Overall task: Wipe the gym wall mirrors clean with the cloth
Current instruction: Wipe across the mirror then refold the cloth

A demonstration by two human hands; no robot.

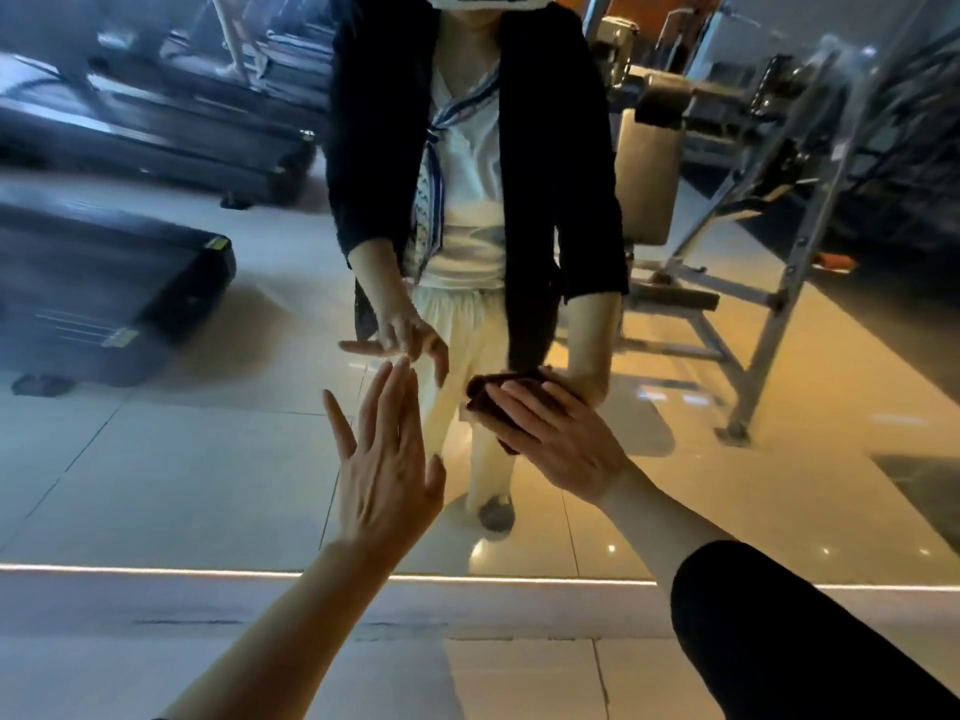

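far left, in the mirror, we see the reflection of a dark treadmill lying low on the pale tiled floor, a second one behind it, both blurred.

moving in, our left hand is raised with fingers straight and spread, holding nothing. its fingertips reach up to the glass and meet their own reflection there. bare forearm below it.

centre of the glass shows the reflected person in a dark cardigan over a white top and pale trousers, leaning toward us.

just right of centre, our right hand lies flat over the dark brown cloth, fingers straight and pressing it against the mirror. the cloth is folded or bunched under the palm, only its left edge and top showing past the fingers. the two hands are near each other, not touching. a dark sleeve covers the right arm from mid-forearm down.

far right, reflected, a grey metal bench frame with a tan pad, rather blurred.

along the bottom a lit strip marks the mirror's lower edge, with floor tile below it.
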